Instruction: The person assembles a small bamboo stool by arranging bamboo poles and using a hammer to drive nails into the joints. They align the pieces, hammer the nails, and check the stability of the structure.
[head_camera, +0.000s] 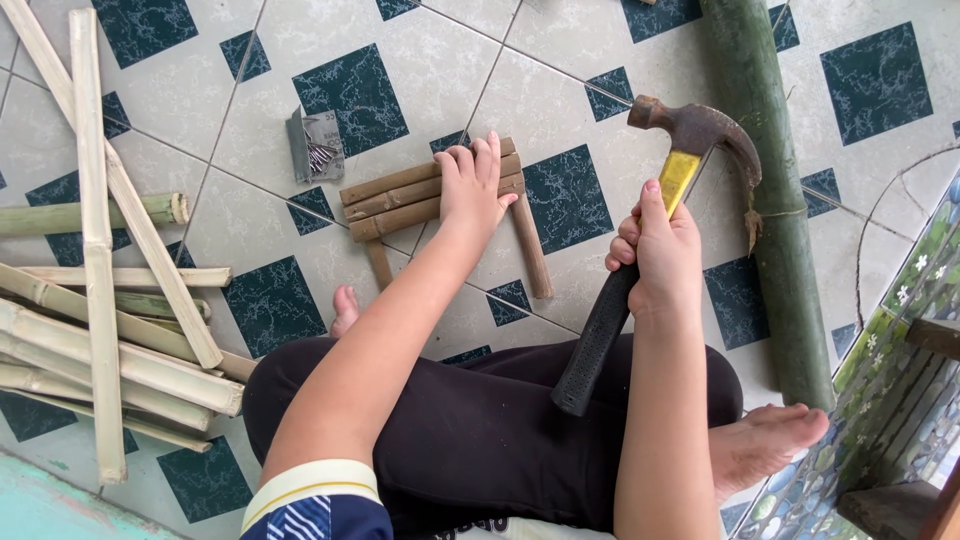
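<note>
I sit cross-legged on the tiled floor (420, 60), dark trousers (480, 420) nearest the camera, one bare foot (765, 440) out to my right. My right hand (655, 255) is wrapped tight, fingers clamped, around the black grip of a claw hammer (650, 230), its rusty head raised above my fist. My left hand (475, 185) lies palm down, fingers together, pressing on a small frame of bamboo slats (420, 195) resting on the floor ahead of my knees. Just beyond it lies an opened grey packet of nails (315, 150). Split bamboo strips (110, 330) are piled at far left; a thick green bamboo pole (770, 200) lies at right.
</note>
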